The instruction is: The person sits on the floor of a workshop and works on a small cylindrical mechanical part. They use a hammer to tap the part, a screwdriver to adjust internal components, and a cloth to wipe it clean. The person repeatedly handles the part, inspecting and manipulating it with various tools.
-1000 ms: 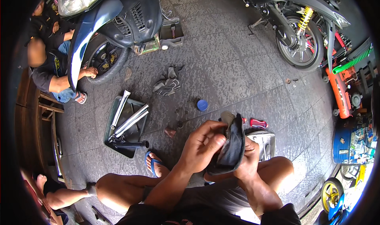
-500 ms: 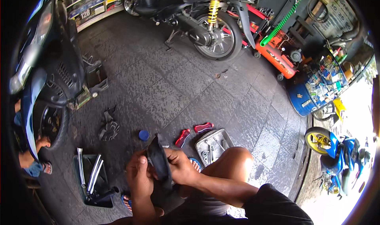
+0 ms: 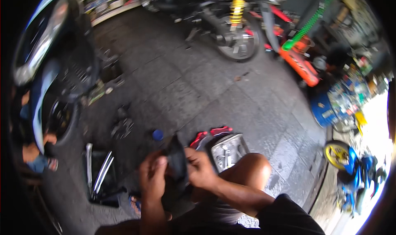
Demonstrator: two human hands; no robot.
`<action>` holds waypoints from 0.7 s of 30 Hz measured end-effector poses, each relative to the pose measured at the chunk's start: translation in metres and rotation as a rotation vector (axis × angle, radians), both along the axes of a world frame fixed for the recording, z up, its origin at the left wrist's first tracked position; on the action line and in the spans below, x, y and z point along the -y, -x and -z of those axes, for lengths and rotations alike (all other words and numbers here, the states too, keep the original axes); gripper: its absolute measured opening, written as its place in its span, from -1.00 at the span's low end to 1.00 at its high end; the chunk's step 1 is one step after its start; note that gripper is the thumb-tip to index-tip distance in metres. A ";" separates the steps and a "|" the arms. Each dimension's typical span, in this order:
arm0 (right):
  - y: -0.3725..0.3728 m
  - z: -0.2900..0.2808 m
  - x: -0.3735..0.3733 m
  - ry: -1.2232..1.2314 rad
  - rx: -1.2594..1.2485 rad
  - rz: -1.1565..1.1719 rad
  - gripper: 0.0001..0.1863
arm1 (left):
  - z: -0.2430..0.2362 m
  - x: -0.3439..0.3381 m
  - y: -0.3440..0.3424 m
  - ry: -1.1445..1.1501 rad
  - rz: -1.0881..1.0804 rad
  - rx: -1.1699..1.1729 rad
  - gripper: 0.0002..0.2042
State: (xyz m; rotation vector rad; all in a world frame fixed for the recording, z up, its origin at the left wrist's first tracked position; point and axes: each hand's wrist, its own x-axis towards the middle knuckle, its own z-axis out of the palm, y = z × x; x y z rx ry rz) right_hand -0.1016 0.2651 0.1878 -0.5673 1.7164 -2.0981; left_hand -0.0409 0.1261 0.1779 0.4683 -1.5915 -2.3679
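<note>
Between my two hands, in front of my knees, is a dark, thin, curved piece (image 3: 178, 158) standing on edge; its exact kind cannot be told. My left hand (image 3: 152, 175) is closed on its left side, the thumb up near its top. My right hand (image 3: 201, 167) grips the opposite side with curled fingers. Motion blur smears the fingertips, and the piece hides some of them. Just beyond the left hand a small blue cap-like round thing (image 3: 158, 135) lies on the floor. Past the right hand are two red-and-dark objects (image 3: 221, 130).
A grey tray (image 3: 243, 141) holding metal parts lies by my right knee. At left is a black tray (image 3: 91, 193) with silver tubes. Motorcycles stand at left and ahead (image 3: 237, 45). An orange compressor (image 3: 299, 65) and blue drum (image 3: 324, 111) stand right. Another person's hand (image 3: 50, 138) shows far left.
The whole view has shifted slightly, so the scene sits further right, and it is blurrier. Both hands still grip the dark piece in much the same pose.
</note>
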 end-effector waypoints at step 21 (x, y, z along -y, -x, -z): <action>0.014 -0.010 -0.006 -0.050 0.189 -0.027 -0.86 | -0.013 0.009 0.008 0.758 0.092 -0.362 -0.51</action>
